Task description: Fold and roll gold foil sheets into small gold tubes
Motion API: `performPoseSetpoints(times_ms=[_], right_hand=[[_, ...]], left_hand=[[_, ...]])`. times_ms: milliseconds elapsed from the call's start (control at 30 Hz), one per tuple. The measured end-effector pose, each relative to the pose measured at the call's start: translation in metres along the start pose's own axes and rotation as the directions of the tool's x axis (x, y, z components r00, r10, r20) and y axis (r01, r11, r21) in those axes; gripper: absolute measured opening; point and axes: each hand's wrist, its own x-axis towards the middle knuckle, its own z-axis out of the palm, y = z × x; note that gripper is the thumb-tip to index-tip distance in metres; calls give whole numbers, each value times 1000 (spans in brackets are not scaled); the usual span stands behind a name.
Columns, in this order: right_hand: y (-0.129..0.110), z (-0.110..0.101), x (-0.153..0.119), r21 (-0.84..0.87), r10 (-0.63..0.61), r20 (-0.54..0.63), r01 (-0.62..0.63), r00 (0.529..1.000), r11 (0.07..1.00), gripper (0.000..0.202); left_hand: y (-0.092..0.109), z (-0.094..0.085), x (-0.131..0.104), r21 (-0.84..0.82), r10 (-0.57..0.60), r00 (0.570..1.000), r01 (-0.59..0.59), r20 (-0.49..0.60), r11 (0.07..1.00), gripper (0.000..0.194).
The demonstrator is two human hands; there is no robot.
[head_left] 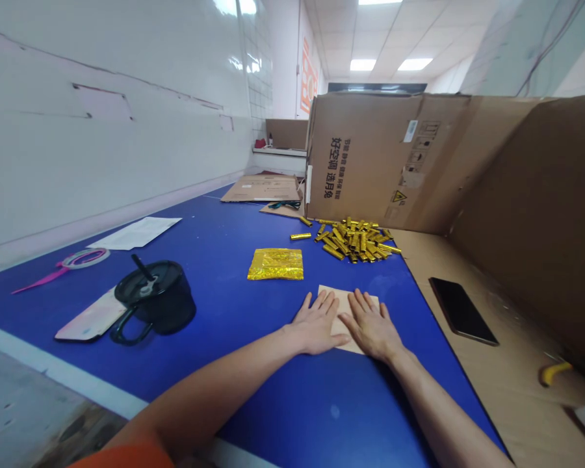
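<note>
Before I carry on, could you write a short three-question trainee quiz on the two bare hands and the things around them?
1. What do the bare left hand and bare right hand press flat against?
2. True or false: the shiny gold rectangular piece lies left of the pile of small gold tubes.
3. Fill in: the black rectangular phone lies on brown ____.

Key: 1. a pale beige sheet; 2. true; 3. cardboard.

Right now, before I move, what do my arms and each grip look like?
Your left grip and right grip are bare human hands, five fingers each, with no glove, ring or watch showing. Your left forearm and right forearm are bare too. An orange sleeve edges in on the left arm; no right sleeve shows.
</note>
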Motion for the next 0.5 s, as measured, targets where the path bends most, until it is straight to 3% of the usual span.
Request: performPoseSetpoints(times_ms=[100, 267, 367, 500], right_hand=[[12, -1, -4, -65, 80, 7, -79, 997, 995, 65], [13, -1, -5, -83, 87, 7, -86, 996, 993, 65], [14, -1, -5, -90, 90, 21, -88, 996, 992, 62], [20, 5, -6, -81, 9, 23, -7, 1000, 997, 59]], left_hand=[[-2, 0, -1, -24, 6, 1000, -6, -3, 1000, 86], [1, -10, 0, -31, -27, 997, 29, 74, 999, 92], [19, -22, 7, -33, -43, 992, 48, 121, 998, 96], [56, -25, 27, -95, 160, 987, -159, 1, 983, 88]])
